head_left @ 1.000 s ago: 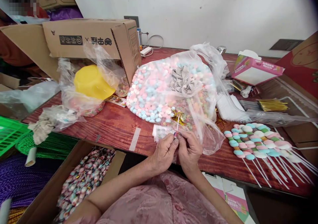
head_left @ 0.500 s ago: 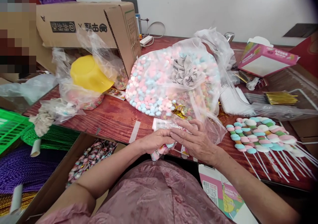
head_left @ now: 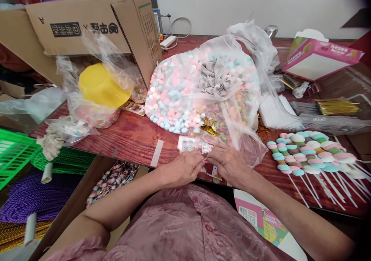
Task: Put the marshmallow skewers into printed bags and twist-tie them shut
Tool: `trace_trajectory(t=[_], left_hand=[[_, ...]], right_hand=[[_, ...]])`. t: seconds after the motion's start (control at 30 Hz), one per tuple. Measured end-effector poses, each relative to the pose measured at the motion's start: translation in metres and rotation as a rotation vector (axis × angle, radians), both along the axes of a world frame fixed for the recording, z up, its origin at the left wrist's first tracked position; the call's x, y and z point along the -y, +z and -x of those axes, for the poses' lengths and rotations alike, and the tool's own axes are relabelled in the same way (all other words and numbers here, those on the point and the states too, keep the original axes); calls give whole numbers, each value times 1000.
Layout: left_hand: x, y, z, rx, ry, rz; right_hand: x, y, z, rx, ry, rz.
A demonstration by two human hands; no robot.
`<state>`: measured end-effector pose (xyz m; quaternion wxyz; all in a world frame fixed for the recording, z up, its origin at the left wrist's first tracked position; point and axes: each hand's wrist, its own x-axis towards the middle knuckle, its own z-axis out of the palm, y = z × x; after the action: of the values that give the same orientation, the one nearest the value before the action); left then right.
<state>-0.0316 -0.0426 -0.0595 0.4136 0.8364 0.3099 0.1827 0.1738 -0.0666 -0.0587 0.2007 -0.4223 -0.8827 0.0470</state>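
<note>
My left hand (head_left: 182, 168) and my right hand (head_left: 228, 162) meet fingertip to fingertip at the near edge of the red wooden table (head_left: 136, 137). Together they pinch a small wrapped candy skewer (head_left: 205, 160), which the fingers mostly hide. A printed clear wrapper (head_left: 191, 144) lies on the table just beyond the fingertips. Directly behind it sits a big clear bag of pink, blue and white marshmallows (head_left: 176, 99). A few gold twist ties (head_left: 208, 127) lie at the bag's near side.
Finished marshmallow skewers (head_left: 304, 156) lie in a row at the right. A carton with wrapped skewers (head_left: 111, 180) stands below the table edge at the left, beside a green basket (head_left: 11, 156). A cardboard box (head_left: 87, 21), a bagged yellow bowl (head_left: 101, 85) and a pink box (head_left: 319, 58) stand farther back.
A second ago both hands held a stick upright at the table edge. The right hand then opened flat over the left, and now both pinch together again; the view shifted slightly down.
</note>
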Motion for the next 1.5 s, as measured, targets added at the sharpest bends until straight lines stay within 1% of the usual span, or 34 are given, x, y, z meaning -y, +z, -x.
trace_trajectory(t=[0.03, 0.07, 0.13, 0.17, 0.2, 0.23, 0.27, 0.3, 0.37, 0.43, 0.53, 0.6, 0.67, 0.73, 0.77, 0.83, 0.87, 0.9, 0.93, 0.97, 1.07, 1.1, 1.13, 1.17, 1.2, 1.23, 1.27, 1.3, 1.33, 1.37, 1.4, 1.47, 1.5], left_hand=[[-3, 0, 0, 22, 19, 92], [-6, 1, 1, 43, 30, 228], [-10, 5, 2, 89, 22, 585], [-11, 7, 2, 105, 2, 765], [-11, 9, 2, 111, -19, 914], [-10, 11, 1, 104, -42, 1022], [-9, 12, 1, 88, -61, 1088], [-8, 13, 0, 64, -72, 1120], [-7, 13, -2, 8, -90, 1118], [-7, 14, -3, -34, -122, 1062], [-7, 14, -6, -10, -148, 972], [-6, 13, -6, 42, -112, 1021], [-5, 11, -8, 70, -72, 1135], [-5, 9, -9, 73, -75, 1223], [-5, 9, -11, 63, -96, 1241], [-5, 11, -14, 5, -148, 1218], [-5, 13, -15, -37, -172, 1164], [-5, 15, -16, -73, -191, 1064], [-5, 16, -17, -94, -205, 916], [-4, 17, -18, -98, -218, 728], [3, 15, -18, -97, -232, 97], [6, 12, -18, -126, -224, -79], [9, 10, -17, -168, -212, -224], [11, 7, -17, -210, -197, -337], [14, 5, -17, -242, -181, -417], [15, 3, -17, -258, -168, -458], [16, 2, -17, -256, -157, -460], [16, 2, -18, -237, -141, -429], [16, 2, -18, -200, -119, -372], [14, 3, -18, -149, -92, -292], [13, 3, -17, -92, -61, -190], [9, 4, -15, 25, 42, 82], [8, 3, -14, 67, 112, 255]], right_hand=[[2, 2, -1, 7, -21, -92], [6, 5, -1, 19, -31, -194], [13, 10, -3, 53, -4, -343], [16, 12, -4, 72, 30, -376], [19, 12, -5, 86, 74, -390], [22, 12, -6, 91, 121, -397], [23, 11, -6, 84, 162, -403], [25, 10, -6, 69, 198, -411], [26, 6, -7, 49, 229, -413], [26, 4, -7, 60, 207, -398], [28, 3, -7, 100, 163, -332], [30, 5, -8, 120, 156, -303], [31, 6, -10, 103, 154, -316], [32, 5, -12, 49, 166, -345], [32, 4, -13, 14, 174, -343], [34, -1, -14, -51, 178, -281], [35, -4, -15, -76, 166, -217], [36, -7, -15, -101, 144, -139], [37, -10, -16, -127, 119, -50], [38, -13, -16, -162, 91, 44], [37, -17, -18, -316, 1, 370], [35, -18, -18, -380, -33, 499], [32, -17, -18, -447, -68, 635], [29, -17, -17, -511, -101, 773], [27, -16, -17, -571, -129, 904], [24, -15, -16, -625, -153, 1016], [23, -15, -15, -665, -169, 1102], [22, -14, -14, -685, -179, 1155], [22, -13, -14, -688, -188, 1159], [22, -11, -14, -676, -194, 1113], [23, -8, -15, -655, -198, 1024], [24, 0, -21, -617, -201, 777], [23, 4, -26, -603, -210, 641]])
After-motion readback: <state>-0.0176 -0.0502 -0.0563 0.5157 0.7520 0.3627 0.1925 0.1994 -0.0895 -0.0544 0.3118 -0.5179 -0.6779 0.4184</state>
